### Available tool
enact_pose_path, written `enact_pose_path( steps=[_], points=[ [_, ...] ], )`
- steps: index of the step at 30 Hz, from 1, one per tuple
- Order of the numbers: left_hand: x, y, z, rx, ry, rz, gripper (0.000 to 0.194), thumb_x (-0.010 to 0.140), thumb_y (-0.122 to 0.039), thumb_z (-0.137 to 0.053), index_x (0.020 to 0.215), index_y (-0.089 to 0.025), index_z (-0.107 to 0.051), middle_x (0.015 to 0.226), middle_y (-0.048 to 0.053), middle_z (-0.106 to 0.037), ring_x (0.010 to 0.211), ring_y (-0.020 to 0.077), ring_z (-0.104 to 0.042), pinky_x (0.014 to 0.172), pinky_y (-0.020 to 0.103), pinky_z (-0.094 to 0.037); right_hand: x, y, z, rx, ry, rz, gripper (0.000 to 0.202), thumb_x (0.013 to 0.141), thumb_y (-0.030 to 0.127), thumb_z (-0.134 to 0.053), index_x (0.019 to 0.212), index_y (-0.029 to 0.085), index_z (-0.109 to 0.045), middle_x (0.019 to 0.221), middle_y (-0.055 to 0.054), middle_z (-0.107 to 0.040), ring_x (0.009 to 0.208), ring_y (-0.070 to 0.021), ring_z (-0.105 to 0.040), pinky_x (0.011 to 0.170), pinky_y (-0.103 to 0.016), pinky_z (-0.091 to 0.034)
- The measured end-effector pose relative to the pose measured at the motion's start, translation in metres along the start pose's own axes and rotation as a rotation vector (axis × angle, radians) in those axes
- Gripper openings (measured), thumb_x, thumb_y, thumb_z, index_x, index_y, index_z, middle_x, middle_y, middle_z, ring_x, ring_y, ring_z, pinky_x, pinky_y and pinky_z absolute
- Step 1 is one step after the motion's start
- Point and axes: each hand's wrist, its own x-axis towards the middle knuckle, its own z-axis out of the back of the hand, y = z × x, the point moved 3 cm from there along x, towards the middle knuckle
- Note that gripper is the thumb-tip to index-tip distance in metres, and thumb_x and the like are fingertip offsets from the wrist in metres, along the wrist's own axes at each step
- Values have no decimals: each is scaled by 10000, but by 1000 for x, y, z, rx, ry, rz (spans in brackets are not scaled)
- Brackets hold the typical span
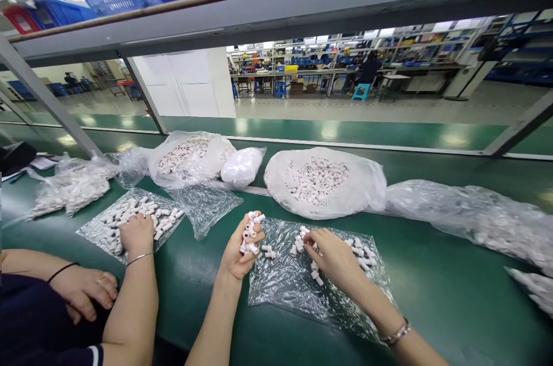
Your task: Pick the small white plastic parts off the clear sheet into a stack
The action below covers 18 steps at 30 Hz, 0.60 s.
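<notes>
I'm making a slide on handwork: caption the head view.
Left hand holding small white parts, right hand at others on clear plastic over a green tabletop.

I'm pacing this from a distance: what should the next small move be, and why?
Probably close the right hand on the small white tubular pieces at its fingertips and lift a few. They lie loose on the clear, crinkled plastic sheet, within its grasp, while the left hand already holds a cluster of similar pieces.
</notes>
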Motion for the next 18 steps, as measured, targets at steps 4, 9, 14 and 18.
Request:
enact_pose_path(
  steps=[4, 9, 14, 18],
  points=[
    [1, 0, 2, 10, -19, 7, 366, 1042, -399, -248, 888, -161, -478, 597, -71, -333, 340, 28, -294, 209, 79, -230, -3, 6, -14, -73, -12, 91, 109, 915, 122, -530, 917, 209, -596, 887, -52, -650, 825, -233, -604, 696, -330, -442],
    [1, -1, 1, 3, -36, -22, 327, 1042, -376, -262, 934, -162, -485, 610, -64, -367, 347, 31, -302, 207, 73, -207, -3, 7, -23, -201, 20, 143, 143, 897, 102, -568, 1003, 189, -610, 943, -70, -645, 865, -260, -586, 735, -369, -423],
    [1, 0, 2, 5, -24, -10, 356, 1043, -391, -246, 920, -158, -485, 597, -68, -366, 342, 29, -302, 212, 77, -213, -3, 12, -22, -206, 67, 128, 117, 903, 124, -598, 995, 191, -625, 937, -67, -646, 862, -253, -588, 736, -366, -414],
    [1, -1, 3, 34, -1, 2, 369, 1041, -401, -249, 899, -159, -489, 579, -76, -351, 324, 24, -262, 220, 80, -232, -4, 14, -23, -179, 54, 124, 113, 891, 195, -652, 1001, 187, -626, 916, -65, -636, 833, -251, -585, 711, -354, -409]
  ],
)
